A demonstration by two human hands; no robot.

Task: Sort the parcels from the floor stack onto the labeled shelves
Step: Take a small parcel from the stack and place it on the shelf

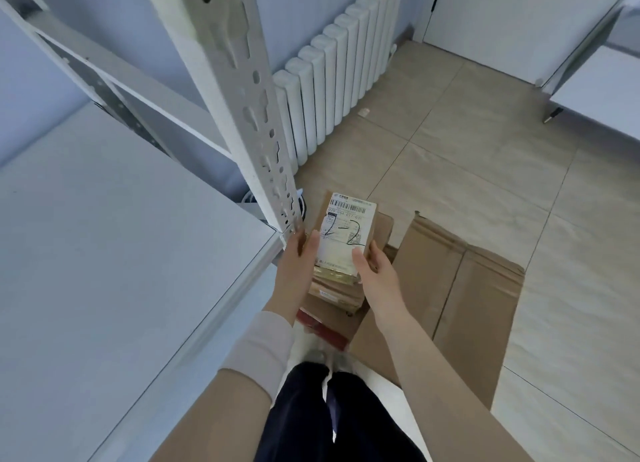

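Note:
I hold a small brown parcel (pixel 346 229) with a white shipping label marked "2-2" in black pen. My left hand (pixel 298 257) grips its left edge and my right hand (pixel 372 267) grips its right edge, thumbs on top. Under it, on the floor, lies the stack of further parcels (pixel 332 295), including a red-edged one (pixel 322 330). The white shelf board (pixel 104 253) is to the left, next to my left hand.
A perforated white shelf upright (pixel 242 91) rises just left of the parcel. A flattened cardboard box (pixel 460 288) lies on the tiled floor to the right. A white radiator (pixel 332 80) lines the wall behind. Another white shelf unit (pixel 599 84) stands far right.

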